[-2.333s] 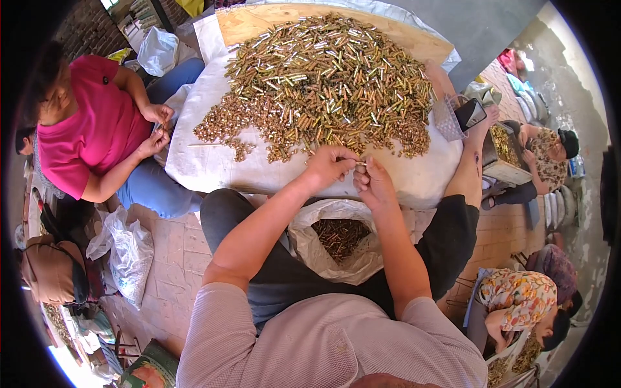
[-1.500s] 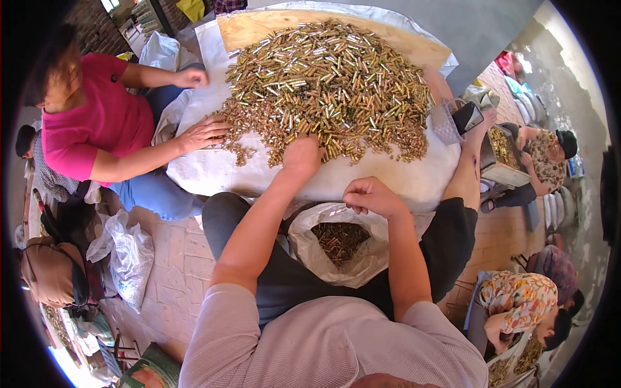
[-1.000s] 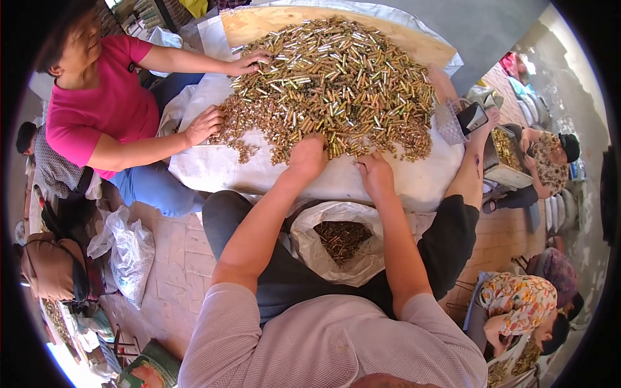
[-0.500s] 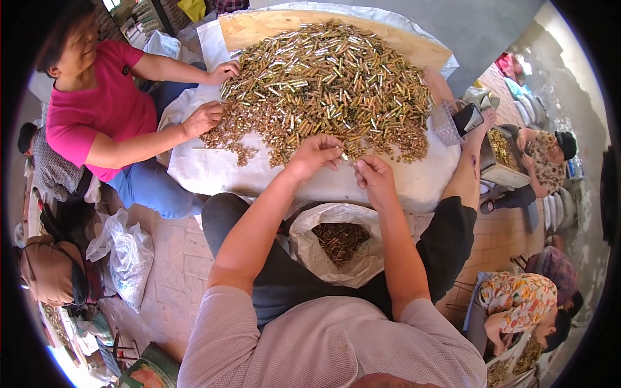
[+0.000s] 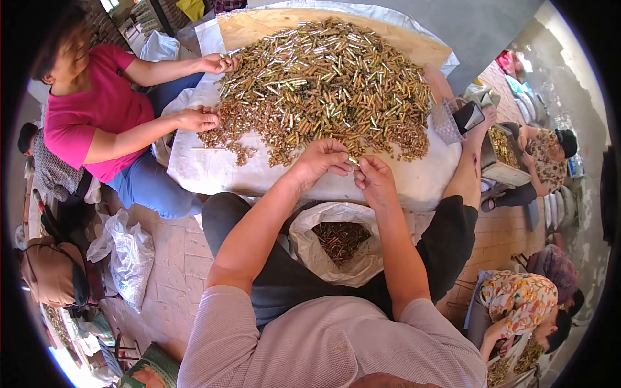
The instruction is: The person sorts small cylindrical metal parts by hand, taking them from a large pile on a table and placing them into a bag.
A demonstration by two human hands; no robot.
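My left hand is closed in a pinch over the near edge of the table, gripping a small shiny metal tube. My right hand pinches at the other end of that tube, with the fingertips of both hands almost meeting. Just beyond them spreads a large heap of small gold and silver metal tubes. Below my forearms, between my legs, stands an open white sack with thin brownish metal pieces inside.
A white sheet covers the table, and a wooden board borders the heap's far side. A co-worker in a pink top works at the left. A phone and a clear plastic basket are at the right. A plastic bag lies on the floor.
My hands have come together, the right one rising slightly, so the tube now bridges their fingertips. The co-worker's hands have lifted and drawn back from the heap.
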